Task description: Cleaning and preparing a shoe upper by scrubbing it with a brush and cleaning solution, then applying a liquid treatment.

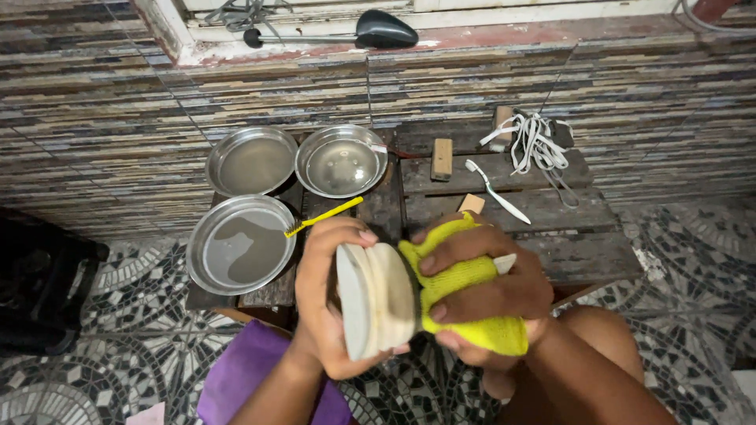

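Left hand (331,299): we wrap our fingers round the heel end of a white shoe (376,297), lower centre of the frame.
Right hand (480,291): we press a yellow cloth (465,275) against the shoe's side, fingers curled over it.
Behind: three steel bowls (240,244), upper left of centre, on a wooden crate table (583,252).
Brushes: a yellow toothbrush (323,216) rests on the nearest bowl's rim; a white toothbrush (496,191) lies right of it.
Upper right: white laces (535,142).

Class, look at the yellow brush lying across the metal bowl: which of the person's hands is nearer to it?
Left. The left hand is just below the yellow brush, holding a white shoe; the right hand, with a yellow cloth, is farther right.
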